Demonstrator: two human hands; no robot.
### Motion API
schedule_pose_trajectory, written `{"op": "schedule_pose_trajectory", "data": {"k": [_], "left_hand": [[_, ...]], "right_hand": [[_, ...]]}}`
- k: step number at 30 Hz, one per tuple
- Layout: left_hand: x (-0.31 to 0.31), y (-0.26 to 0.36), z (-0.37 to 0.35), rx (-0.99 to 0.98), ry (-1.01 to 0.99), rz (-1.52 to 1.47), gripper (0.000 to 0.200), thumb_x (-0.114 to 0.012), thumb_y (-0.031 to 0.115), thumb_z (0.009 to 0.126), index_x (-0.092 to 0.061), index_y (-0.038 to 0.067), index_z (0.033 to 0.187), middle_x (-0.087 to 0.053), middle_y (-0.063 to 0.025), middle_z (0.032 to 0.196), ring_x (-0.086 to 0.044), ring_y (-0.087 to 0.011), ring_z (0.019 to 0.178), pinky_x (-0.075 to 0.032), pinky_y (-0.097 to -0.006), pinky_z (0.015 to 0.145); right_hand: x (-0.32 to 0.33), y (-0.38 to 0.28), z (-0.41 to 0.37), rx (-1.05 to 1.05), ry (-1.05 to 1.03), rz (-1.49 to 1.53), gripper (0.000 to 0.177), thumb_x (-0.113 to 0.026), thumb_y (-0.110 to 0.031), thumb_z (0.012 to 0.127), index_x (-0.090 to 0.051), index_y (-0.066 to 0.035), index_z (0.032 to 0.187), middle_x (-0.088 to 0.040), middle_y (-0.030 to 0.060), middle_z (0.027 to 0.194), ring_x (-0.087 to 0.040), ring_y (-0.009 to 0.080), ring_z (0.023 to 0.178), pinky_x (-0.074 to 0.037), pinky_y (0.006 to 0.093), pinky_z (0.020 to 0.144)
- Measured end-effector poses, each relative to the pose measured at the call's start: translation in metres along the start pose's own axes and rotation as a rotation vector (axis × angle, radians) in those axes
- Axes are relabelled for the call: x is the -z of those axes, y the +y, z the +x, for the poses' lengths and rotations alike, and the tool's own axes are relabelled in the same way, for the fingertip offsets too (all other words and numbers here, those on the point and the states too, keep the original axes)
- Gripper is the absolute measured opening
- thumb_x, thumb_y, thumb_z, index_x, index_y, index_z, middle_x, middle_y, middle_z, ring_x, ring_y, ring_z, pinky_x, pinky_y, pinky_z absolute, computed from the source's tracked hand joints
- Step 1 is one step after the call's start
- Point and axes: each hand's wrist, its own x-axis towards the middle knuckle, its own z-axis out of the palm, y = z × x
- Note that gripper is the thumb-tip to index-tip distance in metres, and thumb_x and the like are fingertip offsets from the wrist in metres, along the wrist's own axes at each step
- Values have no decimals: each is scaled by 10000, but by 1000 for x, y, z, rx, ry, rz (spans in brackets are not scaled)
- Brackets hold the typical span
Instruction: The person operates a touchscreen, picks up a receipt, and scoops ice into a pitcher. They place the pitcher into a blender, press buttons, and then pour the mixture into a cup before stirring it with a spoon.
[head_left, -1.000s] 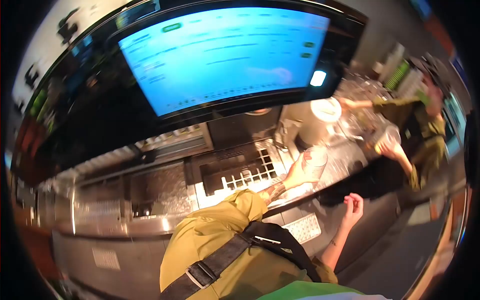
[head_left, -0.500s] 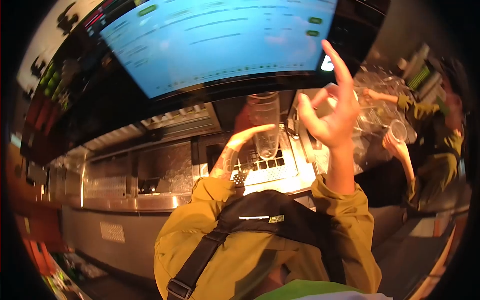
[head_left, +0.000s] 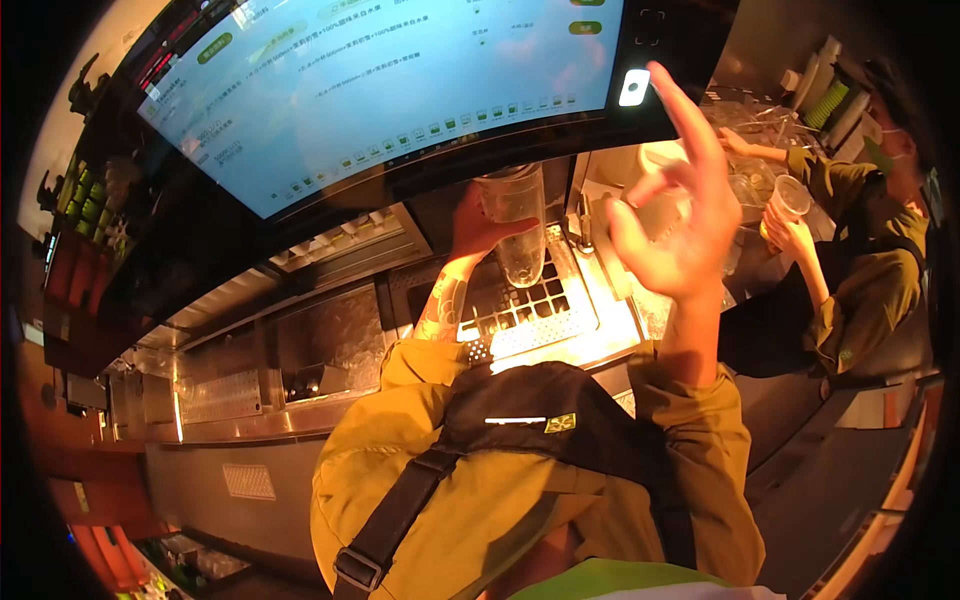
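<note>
A tall clear cup stands upright or slightly tilted over the black grid of a drip tray, below the screen. My left hand is wrapped around its upper left side, thumb across the front and the other fingers partly hidden behind it. Raised at the right, my right hand holds nothing. Its index finger stretches up beside a white lit panel on the dark frame of the screen, the thumb is apart, and the remaining fingers are bent.
At the right, a co-worker in an olive sleeve holds a clear cup near more clear plastic ware. A steel counter with an ice-like bin runs to my left. Stacked white items sit under the screen.
The view has shifted, and the screen sits farther left. My left hand has moved higher and closed around the cup. My right index finger remains raised near the white panel.
</note>
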Motion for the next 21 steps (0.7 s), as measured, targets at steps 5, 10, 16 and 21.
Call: {"op": "schedule_pose_trajectory", "data": {"k": [5,10,16,21], "left_hand": [[-1,8,-1,-3,9,-12,810,-892,182,565,-453,39,1231,-584,-76,1159,-562,-170,1062,-459,-330,938],[-2,0,-4,-39,-31,44,826,-894,171,552,-443,46,1232,-591,-77,1143,-577,-174,1039,-468,-326,924],[3,-42,-21,-54,97,246,880,-913,183,528,-407,60,1237,-571,-105,1159,-557,-200,1055,-471,-346,904],[-11,-40,-38,-19,180,326,937,-925,257,494,-386,51,1231,-556,-123,1191,-542,-211,1071,-446,-344,929]], "right_hand": [[13,23,-83,-315,-48,55,648,-653,-58,662,-469,-19,1281,-557,146,1269,-554,89,502,-464,201,553],[9,53,-226,-821,-553,-582,618,-719,-245,704,-498,-59,1251,-607,192,1135,-627,333,848,-506,398,751],[21,49,-361,-1182,-906,-581,635,-766,-275,687,-434,-32,1171,-513,176,1248,-526,345,1098,-470,440,844],[26,48,-412,-1146,-873,-475,899,-699,-341,767,-175,-27,1427,-107,139,1525,-585,395,961,-498,440,747]]}}
